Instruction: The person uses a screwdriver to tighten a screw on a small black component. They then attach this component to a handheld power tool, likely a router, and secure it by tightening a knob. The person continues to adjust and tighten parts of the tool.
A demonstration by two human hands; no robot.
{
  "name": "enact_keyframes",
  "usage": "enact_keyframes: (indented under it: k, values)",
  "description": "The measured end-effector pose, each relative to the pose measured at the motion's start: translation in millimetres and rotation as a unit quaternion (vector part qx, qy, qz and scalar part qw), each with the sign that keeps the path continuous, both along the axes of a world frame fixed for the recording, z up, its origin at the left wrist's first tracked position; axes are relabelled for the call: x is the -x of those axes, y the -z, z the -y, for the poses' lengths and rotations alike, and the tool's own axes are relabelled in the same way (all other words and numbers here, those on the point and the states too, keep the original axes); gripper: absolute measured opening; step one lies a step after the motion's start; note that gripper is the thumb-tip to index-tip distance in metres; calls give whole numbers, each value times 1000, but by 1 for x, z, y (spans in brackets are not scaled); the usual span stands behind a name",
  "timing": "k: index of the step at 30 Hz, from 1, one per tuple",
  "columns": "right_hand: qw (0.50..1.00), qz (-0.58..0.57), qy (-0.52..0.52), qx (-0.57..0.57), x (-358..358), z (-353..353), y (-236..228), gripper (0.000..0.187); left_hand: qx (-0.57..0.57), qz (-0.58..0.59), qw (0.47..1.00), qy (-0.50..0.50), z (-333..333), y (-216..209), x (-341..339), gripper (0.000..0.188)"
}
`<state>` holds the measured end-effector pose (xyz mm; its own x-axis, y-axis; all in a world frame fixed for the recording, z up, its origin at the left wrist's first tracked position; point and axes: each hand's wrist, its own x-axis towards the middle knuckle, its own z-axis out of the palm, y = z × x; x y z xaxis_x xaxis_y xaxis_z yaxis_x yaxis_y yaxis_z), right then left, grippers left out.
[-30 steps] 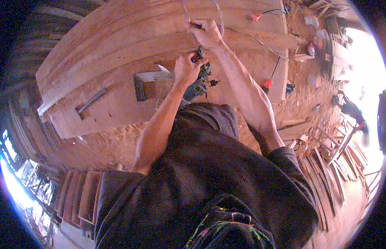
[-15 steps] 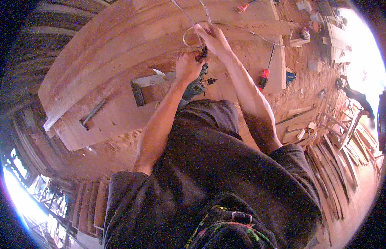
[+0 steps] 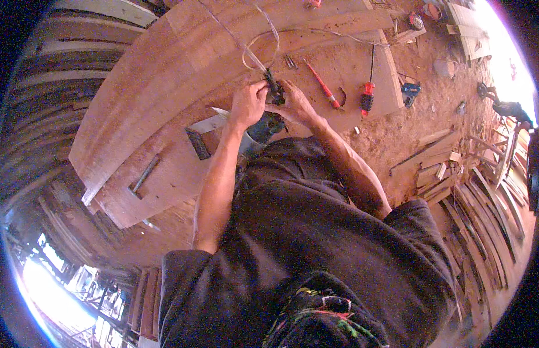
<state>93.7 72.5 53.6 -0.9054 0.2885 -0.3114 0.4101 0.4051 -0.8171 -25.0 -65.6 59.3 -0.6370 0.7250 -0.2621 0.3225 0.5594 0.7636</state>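
Note:
A dark teal power tool (image 3: 268,126) lies close against my body, its black end pointing away from me. A pale cord (image 3: 246,49) runs out of that end and makes a loop beyond my hands. My left hand (image 3: 249,104) is closed on the left side of the black end, thumb and fingers pinched together. From the right, my right hand (image 3: 297,105) has its fingers curled round the same part. The small parts between my fingertips are too dark to make out.
Beneath the tool is a wide wooden board (image 3: 182,75). On it, to the right, lie a red pen-like tool (image 3: 323,83) and a red-handled screwdriver (image 3: 368,95). A hammer (image 3: 144,177) lies to the left. Curved wood strips (image 3: 478,232) are stacked at the right.
My right hand has come down from the cord to the tool's black end, beside my left hand. The red pen-like tool on the board has come into sight. The whole view has shifted slightly.

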Motion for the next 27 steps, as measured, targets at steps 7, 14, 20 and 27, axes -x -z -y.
enact_keyframes:
  k: [7,14,20,27]
  values:
    - [983,-155,34,88,-30,-2,31,69,-67,38,997,6,7,9,-15,61]
    - [959,25,80,272,-34,-9,-1,51,-1,102,990,96,13,19,-15,75]
    - [994,66,69,43,-17,-38,7,52,16,138,986,97,5,11,-15,62]
    - [999,12,-16,34,19,-51,29,43,-50,58,987,144,13,47,-5,63]
